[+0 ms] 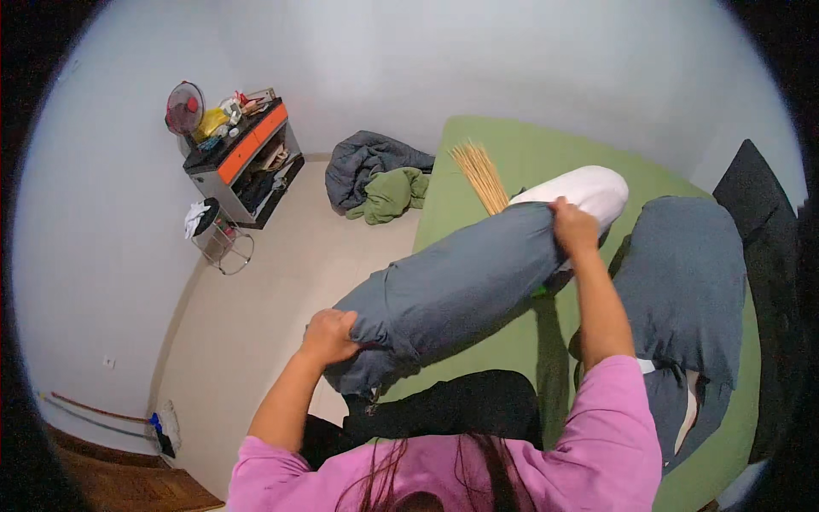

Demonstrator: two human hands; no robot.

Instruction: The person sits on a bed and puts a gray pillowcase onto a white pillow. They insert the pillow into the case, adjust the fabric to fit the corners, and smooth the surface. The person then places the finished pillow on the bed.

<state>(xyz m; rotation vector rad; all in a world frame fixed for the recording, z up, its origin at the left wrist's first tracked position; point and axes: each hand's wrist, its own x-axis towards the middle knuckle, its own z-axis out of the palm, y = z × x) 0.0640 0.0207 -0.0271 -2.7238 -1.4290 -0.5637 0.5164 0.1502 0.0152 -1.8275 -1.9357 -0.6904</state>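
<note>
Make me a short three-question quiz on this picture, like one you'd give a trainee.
1. Which hand grips the gray pillowcase nearer the white end of the pillow?

2. True or false: the bundle of straw-coloured sticks lies on the floor.

3. Which colours show in the cloth heap beside the bed?
a) red and white
b) dark gray and green
c) yellow and blue

Key:
1. The right hand; the left hand grips the case near its opposite end.
2. False: the bundle of straw-coloured sticks lies on the green bed.
3. b) dark gray and green.
</note>
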